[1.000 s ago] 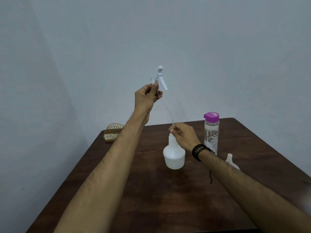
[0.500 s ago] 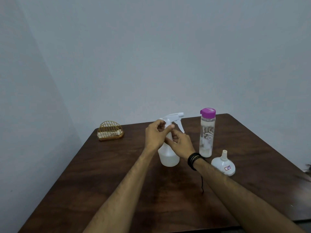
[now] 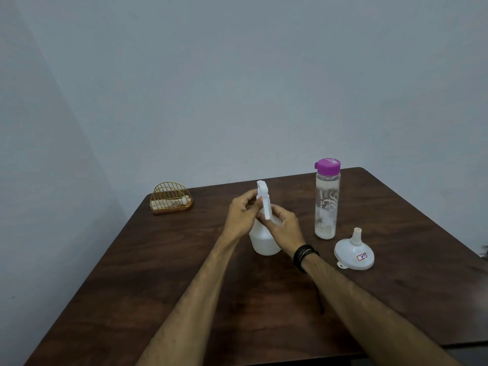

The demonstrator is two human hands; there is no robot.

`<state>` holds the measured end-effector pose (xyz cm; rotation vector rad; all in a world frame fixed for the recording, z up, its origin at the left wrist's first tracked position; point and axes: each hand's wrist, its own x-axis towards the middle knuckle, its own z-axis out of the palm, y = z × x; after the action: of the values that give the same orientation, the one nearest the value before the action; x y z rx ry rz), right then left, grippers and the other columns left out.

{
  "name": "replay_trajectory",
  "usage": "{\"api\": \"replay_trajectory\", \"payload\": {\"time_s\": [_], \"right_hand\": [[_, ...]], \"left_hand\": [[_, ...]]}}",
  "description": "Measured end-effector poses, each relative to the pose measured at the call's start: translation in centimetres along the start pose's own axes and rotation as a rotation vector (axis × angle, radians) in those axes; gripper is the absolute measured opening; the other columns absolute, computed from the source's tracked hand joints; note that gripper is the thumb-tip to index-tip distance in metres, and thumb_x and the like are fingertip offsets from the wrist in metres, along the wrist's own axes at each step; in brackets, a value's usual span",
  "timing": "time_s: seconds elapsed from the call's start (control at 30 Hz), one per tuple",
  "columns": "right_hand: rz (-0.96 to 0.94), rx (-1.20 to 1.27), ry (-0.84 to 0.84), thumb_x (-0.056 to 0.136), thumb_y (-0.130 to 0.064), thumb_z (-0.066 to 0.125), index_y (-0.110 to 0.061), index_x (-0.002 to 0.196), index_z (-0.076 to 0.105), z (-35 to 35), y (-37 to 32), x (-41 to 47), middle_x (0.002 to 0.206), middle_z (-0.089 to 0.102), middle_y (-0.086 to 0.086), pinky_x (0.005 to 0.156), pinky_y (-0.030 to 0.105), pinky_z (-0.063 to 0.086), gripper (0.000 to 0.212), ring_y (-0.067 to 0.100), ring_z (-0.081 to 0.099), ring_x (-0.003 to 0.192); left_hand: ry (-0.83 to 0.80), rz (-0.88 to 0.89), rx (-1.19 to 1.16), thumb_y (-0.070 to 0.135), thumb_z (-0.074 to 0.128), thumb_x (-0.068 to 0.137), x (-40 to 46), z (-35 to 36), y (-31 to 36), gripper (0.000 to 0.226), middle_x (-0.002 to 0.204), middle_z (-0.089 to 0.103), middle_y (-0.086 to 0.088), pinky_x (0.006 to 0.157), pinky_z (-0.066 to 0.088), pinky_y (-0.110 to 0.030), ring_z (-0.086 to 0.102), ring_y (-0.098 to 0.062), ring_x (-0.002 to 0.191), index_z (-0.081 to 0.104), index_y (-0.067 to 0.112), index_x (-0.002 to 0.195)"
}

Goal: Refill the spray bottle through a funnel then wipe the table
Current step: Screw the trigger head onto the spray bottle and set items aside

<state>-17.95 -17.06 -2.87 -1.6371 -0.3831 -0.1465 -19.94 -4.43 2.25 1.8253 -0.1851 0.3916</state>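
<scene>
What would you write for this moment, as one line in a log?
left hand: on spray head | right hand: holds spray bottle neck | funnel: upside down on table | water bottle: capped

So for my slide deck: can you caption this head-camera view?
Both hands, left hand and right hand, grip the spray head on the spray bottle; funnel lies beside the water bottle.

Funnel (image 3: 353, 253) on table (image 3: 184, 286), right of spray bottle (image 3: 264, 241).

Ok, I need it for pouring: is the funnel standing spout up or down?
Spout up. The funnel rests wide mouth down on the table, its narrow spout pointing upward.
</scene>
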Motion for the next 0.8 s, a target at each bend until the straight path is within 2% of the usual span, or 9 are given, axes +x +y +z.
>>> {"api": "replay_trajectory", "payload": {"time_s": [0.07, 0.23, 0.3, 0.37, 0.43, 0.57, 0.67, 0.73, 0.8], "right_hand": [[0.001, 0.005, -0.008, 0.087, -0.041, 0.071, -0.025, 0.117, 0.070, 0.0, 0.2, 0.0, 0.104, 0.073, -0.011, 0.081, 0.017, 0.050, 0.034, 0.001, 0.066, 0.100], [0.000, -0.002, -0.052, 0.086, -0.041, 0.072, -0.028, 0.110, 0.071, -0.5, 0.3, 0.1, 0.098, 0.074, -0.012, 0.081, 0.020, 0.052, 0.026, 0.000, 0.067, 0.094], [-0.013, -0.011, -0.057, 0.085, -0.042, 0.073, -0.028, 0.111, 0.071, -0.5, 0.3, 0.0, 0.099, 0.074, -0.012, 0.080, 0.018, 0.051, 0.029, 0.000, 0.067, 0.095], [-0.016, -0.005, -0.048, 0.086, -0.040, 0.073, -0.026, 0.112, 0.071, -0.4, 0.4, 0.0, 0.099, 0.074, -0.012, 0.081, 0.020, 0.052, 0.030, 0.001, 0.068, 0.094], [-0.018, -0.016, -0.038, 0.086, -0.038, 0.073, -0.027, 0.109, 0.071, -0.3, 0.4, 0.0, 0.098, 0.074, -0.011, 0.080, 0.020, 0.053, 0.026, 0.001, 0.068, 0.092], [-0.019, -0.048, -0.041, 0.088, -0.041, 0.070, -0.027, 0.103, 0.072, -0.4, 0.5, 0.1, 0.094, 0.075, -0.009, 0.080, 0.025, 0.056, 0.021, 0.004, 0.069, 0.090], [-0.007, -0.080, -0.040, 0.090, -0.035, 0.068, -0.023, 0.113, 0.071, -0.5, 0.9, 0.2, 0.100, 0.074, -0.009, 0.083, 0.025, 0.055, 0.026, 0.003, 0.068, 0.096], [0.002, -0.081, -0.040, 0.091, -0.035, 0.066, -0.023, 0.117, 0.070, -0.6, 1.0, 0.2, 0.102, 0.074, -0.009, 0.084, 0.026, 0.056, 0.029, 0.002, 0.068, 0.097], [0.000, -0.078, -0.041, 0.091, -0.035, 0.066, -0.023, 0.113, 0.071, -0.7, 0.8, 0.2, 0.098, 0.075, -0.010, 0.082, 0.024, 0.056, 0.026, 0.001, 0.068, 0.094]], "left_hand": [[-0.021, -0.034, -0.101, 0.011, 0.059, 0.098, 0.0, 0.3, 0.0, 0.022, 0.102, 0.073, 0.005, 0.084, 0.056, -0.024, 0.069, -0.004, 0.097, 0.067, 0.017, 0.118], [0.073, -0.118, -0.316, 0.013, 0.069, 0.092, -0.5, 1.5, -0.6, 0.036, 0.108, 0.076, -0.008, 0.086, 0.057, -0.036, 0.072, -0.022, 0.103, 0.050, 0.001, 0.121], [0.060, -0.151, -0.392, 0.013, 0.065, 0.095, -0.8, 1.3, -0.9, 0.029, 0.112, 0.075, -0.008, 0.092, 0.056, -0.040, 0.070, -0.023, 0.107, 0.057, 0.000, 0.120], [0.044, -0.163, -0.408, 0.015, 0.060, 0.098, -0.9, 1.3, -1.2, 0.020, 0.114, 0.074, -0.007, 0.094, 0.056, -0.042, 0.070, -0.022, 0.107, 0.069, 0.009, 0.115], [0.072, -0.153, -0.376, 0.020, 0.058, 0.100, -1.0, 1.6, -1.3, 0.020, 0.112, 0.075, -0.003, 0.092, 0.057, -0.040, 0.070, -0.020, 0.104, 0.071, 0.017, 0.115], [0.128, -0.095, -0.386, 0.016, 0.067, 0.094, -1.3, 2.2, -1.8, 0.032, 0.115, 0.073, -0.006, 0.090, 0.056, -0.037, 0.070, -0.020, 0.108, 0.054, 0.009, 0.123], [0.115, -0.067, -0.284, 0.014, 0.076, 0.086, -1.4, 2.7, -1.7, 0.033, 0.114, 0.073, -0.003, 0.084, 0.056, -0.026, 0.070, -0.012, 0.104, 0.059, 0.015, 0.114], [0.129, -0.045, -0.242, 0.019, 0.075, 0.087, -1.2, 3.2, -1.3, 0.023, 0.104, 0.073, -0.001, 0.077, 0.055, -0.020, 0.071, -0.006, 0.093, 0.065, 0.019, 0.109], [0.169, -0.031, -0.249, 0.019, 0.070, 0.091, -1.0, 3.5, -1.2, 0.020, 0.097, 0.073, 0.002, 0.074, 0.054, -0.018, 0.070, -0.002, 0.088, 0.068, 0.014, 0.110]]}}
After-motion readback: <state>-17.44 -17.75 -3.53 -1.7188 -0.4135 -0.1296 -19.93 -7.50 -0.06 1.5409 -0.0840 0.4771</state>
